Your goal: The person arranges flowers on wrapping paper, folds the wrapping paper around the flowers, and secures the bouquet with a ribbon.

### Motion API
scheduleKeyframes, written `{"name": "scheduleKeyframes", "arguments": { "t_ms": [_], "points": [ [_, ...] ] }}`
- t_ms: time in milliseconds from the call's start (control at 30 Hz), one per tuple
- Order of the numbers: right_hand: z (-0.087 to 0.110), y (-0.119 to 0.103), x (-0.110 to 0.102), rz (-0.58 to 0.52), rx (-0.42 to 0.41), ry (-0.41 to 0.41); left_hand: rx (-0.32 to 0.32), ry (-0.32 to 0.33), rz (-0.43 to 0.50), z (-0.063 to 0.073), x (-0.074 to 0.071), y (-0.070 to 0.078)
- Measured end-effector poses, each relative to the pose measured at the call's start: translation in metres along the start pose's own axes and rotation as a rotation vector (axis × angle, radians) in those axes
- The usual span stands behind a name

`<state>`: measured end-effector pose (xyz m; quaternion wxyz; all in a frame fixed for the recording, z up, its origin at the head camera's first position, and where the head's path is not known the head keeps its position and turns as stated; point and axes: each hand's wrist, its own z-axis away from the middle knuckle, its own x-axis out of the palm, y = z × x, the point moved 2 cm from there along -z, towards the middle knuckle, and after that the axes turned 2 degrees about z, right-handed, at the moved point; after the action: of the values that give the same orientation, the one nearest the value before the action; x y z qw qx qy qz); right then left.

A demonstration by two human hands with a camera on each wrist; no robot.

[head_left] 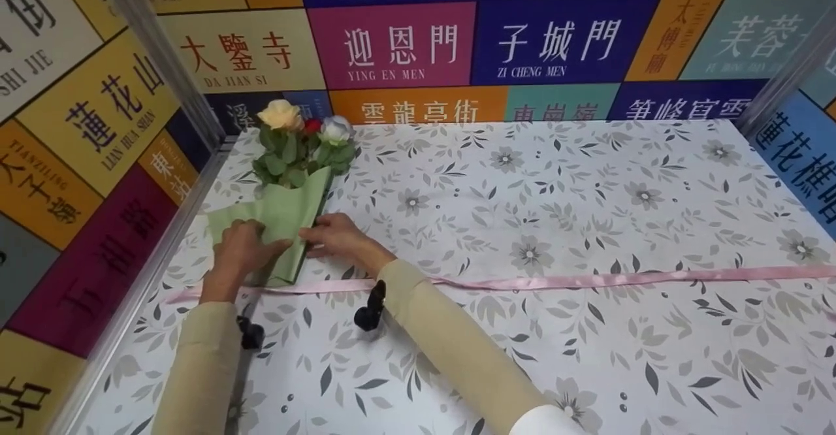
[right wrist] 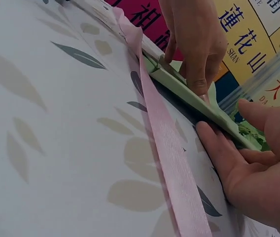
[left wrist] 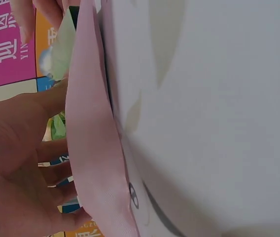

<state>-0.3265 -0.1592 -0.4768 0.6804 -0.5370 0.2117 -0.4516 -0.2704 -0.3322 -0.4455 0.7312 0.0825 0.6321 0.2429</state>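
A small bouquet with a peach rose [head_left: 281,115], a red flower [head_left: 313,126] and a pale grey-white rose [head_left: 336,130] lies at the table's far left, its lower part in green wrapping paper [head_left: 297,206]. My left hand [head_left: 238,252] rests on the left part of the paper, thumb pressing its folded front. At the right edge is my right hand [head_left: 339,234]; in the right wrist view its fingers [right wrist: 224,153] are fairly straight and touch the paper's edge, thumb apart. A pink ribbon [head_left: 542,283] runs beneath the paper's lower end. Stems are hidden inside the wrap.
The table [head_left: 470,356] has a white cloth with grey flowers and leaves. Panels with large characters [head_left: 392,43] stand upright at the back and both sides. The ribbon stretches across to the table's right side. Small black devices [head_left: 370,307] sit at both wrists.
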Motion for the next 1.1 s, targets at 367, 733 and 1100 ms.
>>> {"name": "scheduleKeyframes", "arguments": {
  "t_ms": [367,733,1100],
  "points": [
    [0.0,-0.011,-0.01,0.275,-0.083,0.117,0.022,0.009,0.046,-0.002,0.008,0.017],
    [0.002,-0.009,-0.025,-0.027,-0.125,0.12,0.043,0.024,0.22,-0.002,0.021,0.037],
    [0.013,-0.02,-0.042,0.079,-0.266,0.101,0.045,0.06,0.509,-0.01,0.018,0.053]
  ]
}}
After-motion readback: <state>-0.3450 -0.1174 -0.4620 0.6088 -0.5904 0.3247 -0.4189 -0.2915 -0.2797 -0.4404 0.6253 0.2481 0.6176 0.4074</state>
